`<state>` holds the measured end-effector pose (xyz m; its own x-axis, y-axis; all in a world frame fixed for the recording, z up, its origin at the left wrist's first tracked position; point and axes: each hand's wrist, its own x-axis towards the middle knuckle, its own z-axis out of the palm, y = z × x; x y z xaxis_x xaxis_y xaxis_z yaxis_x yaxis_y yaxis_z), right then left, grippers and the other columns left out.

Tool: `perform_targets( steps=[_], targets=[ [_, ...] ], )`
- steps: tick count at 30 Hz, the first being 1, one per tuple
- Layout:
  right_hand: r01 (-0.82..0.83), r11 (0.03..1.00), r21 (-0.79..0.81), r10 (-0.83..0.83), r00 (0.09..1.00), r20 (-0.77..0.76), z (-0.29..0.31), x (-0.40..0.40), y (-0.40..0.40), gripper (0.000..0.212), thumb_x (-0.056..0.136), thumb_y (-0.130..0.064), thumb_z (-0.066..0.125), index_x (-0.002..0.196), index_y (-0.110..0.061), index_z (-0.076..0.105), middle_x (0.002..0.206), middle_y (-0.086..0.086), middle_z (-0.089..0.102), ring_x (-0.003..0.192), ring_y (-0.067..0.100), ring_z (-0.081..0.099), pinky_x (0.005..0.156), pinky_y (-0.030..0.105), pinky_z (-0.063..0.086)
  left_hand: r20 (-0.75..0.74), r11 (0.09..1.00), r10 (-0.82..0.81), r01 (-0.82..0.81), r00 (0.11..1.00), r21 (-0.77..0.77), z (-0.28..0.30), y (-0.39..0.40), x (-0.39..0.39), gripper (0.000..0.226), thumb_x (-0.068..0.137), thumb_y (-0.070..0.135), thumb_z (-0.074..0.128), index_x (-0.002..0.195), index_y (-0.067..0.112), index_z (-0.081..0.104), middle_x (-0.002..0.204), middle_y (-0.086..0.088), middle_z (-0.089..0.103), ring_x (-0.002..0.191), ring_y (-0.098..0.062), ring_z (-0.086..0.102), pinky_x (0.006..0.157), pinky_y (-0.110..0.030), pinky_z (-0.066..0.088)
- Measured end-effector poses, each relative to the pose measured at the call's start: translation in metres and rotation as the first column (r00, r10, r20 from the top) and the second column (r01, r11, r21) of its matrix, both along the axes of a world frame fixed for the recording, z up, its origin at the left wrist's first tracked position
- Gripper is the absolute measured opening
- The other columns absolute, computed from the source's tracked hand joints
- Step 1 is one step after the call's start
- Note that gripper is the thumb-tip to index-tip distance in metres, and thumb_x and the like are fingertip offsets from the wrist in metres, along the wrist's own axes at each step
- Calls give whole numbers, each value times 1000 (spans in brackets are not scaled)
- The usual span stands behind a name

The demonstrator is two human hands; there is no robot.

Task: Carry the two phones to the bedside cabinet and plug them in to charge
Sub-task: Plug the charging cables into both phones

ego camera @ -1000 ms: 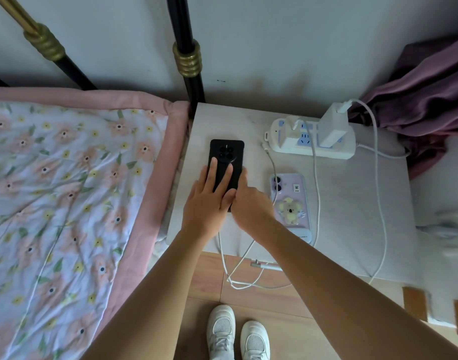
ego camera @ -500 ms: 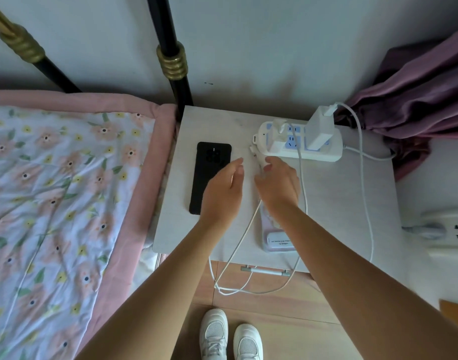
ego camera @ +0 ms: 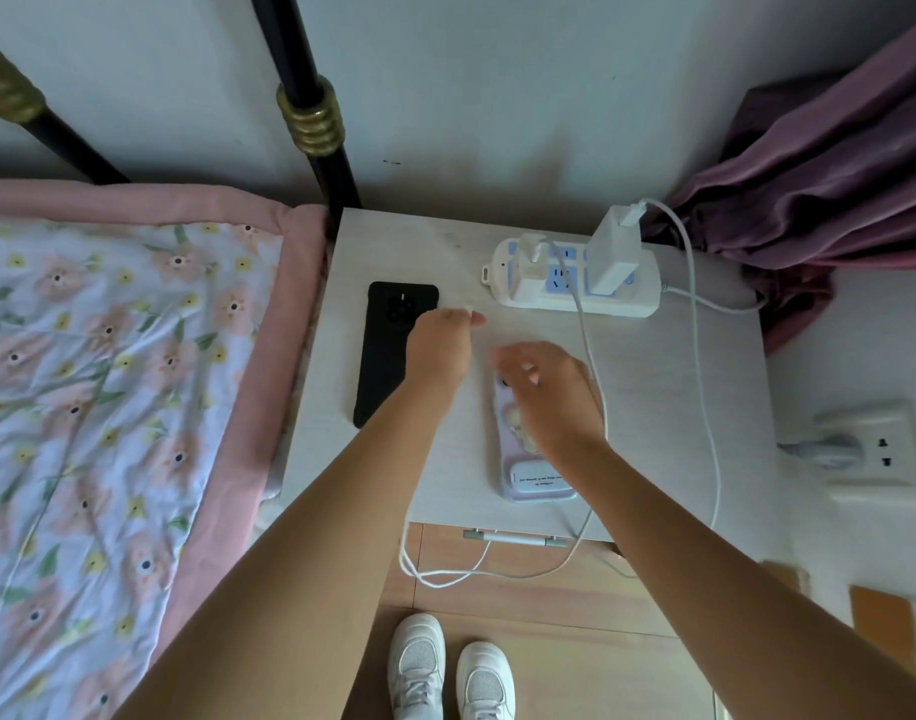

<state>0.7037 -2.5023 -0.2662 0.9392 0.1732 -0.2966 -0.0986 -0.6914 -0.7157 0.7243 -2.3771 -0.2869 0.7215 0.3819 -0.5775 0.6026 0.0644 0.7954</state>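
Both phones are already laid on the cabinet [ego camera: 653, 387], the black phone [ego camera: 388, 350] at its nine o'clock and the lilac phone [ego camera: 528, 465] near six o'clock, so the plugging-in step is judged to be in hand. The left hand [ego camera: 437, 350] is closed, with a small white tip, apparently a cable [ego camera: 591, 366] plug, pinched at its fingertips. The right hand [ego camera: 549, 392] is held loosely open over the lilac phone's top. Next, the plug would need guiding into a charging port. Neither port is visible, and the blurred plug cannot be traced to either charger on the strip [ego camera: 575, 298] at twelve o'clock.
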Motion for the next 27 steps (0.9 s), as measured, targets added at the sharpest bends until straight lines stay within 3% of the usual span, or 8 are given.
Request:
perform_targets(
  steps=[2, 6, 10, 14, 17, 20, 24, 27],
  targets=[
    [73, 980, -187, -64, 996, 55, -4, -1, -9, 22, 86, -38, 59, 105, -27, 62, 111, -5, 57, 106, 16, 54, 90, 34, 45, 5, 999, -7, 7, 1000, 31, 0, -1, -6, 31, 97, 15, 38, 84, 16, 67, 80, -11, 51, 70, -23, 49, 69, -30, 38],
    [-101, 886, -453, 15, 982, -190, -13, -4, -16, 103, 60, -57, 79, 138, -11, 28, 133, 11, 37, 122, 29, 41, 99, 43, 41, 10, 999, 40, -40, 999, -35, -1, -3, -25, 33, 99, 16, 36, 76, 18, 60, 65, 1, 45, 57, -13, 41, 61, -28, 40],
    [-141, 838, -527, -16, 959, -281, -16, -7, -10, 124, 48, -56, 86, 140, -7, 19, 138, 19, 34, 129, 35, 38, 102, 47, 42, 26, 989, 112, -109, 993, -102, -1, -10, -45, 33, 100, 14, 37, 76, 15, 60, 67, 1, 50, 62, -11, 48, 63, -24, 42],
    [24, 897, -441, -175, 936, -304, -17, -2, -12, 118, 36, -49, 92, 131, -10, 35, 121, 10, 47, 116, 28, 49, 96, 43, 47, 13, 972, 171, -167, 985, -165, 0, -14, -59, 32, 100, 15, 37, 79, 14, 61, 69, 1, 52, 64, -13, 51, 65, -23, 43],
    [142, 955, -261, -228, 914, -336, -18, -4, -14, 81, 46, -39, 89, 114, -12, 54, 104, 5, 59, 97, 25, 59, 75, 32, 53, -12, 955, 192, -189, 981, -229, 4, -14, -69, 32, 100, 14, 37, 78, 14, 61, 66, 1, 49, 61, -13, 47, 63, -24, 41],
    [252, 963, -94, -269, 903, -335, -11, 0, -16, 45, 69, -26, 79, 105, -10, 58, 93, 2, 61, 75, 20, 58, 48, 22, 40, -35, 969, 134, -138, 990, -203, 6, -13, -79, 32, 100, 16, 39, 81, 15, 65, 62, 4, 44, 53, -9, 40, 52, -18, 35],
    [575, 793, 199, -395, 736, -550, -6, 15, -16, 40, 78, -23, 75, 111, -6, 62, 104, 12, 70, 75, 23, 69, 54, 29, 56, 20, 975, 79, -74, 997, -209, 15, -16, -88, 29, 98, 15, 43, 80, 13, 65, 56, 7, 34, 42, -3, 27, 39, -12, 23],
    [711, 647, 276, -395, 623, -675, 0, 20, -11, 40, 82, -22, 72, 116, -5, 59, 102, 14, 70, 81, 29, 71, 54, 36, 59, 96, 980, 76, -57, 992, -193, 28, -21, -95, 27, 97, 17, 46, 80, 12, 66, 47, 14, 32, 40, -4, 27, 38, -11, 23]
  ],
)
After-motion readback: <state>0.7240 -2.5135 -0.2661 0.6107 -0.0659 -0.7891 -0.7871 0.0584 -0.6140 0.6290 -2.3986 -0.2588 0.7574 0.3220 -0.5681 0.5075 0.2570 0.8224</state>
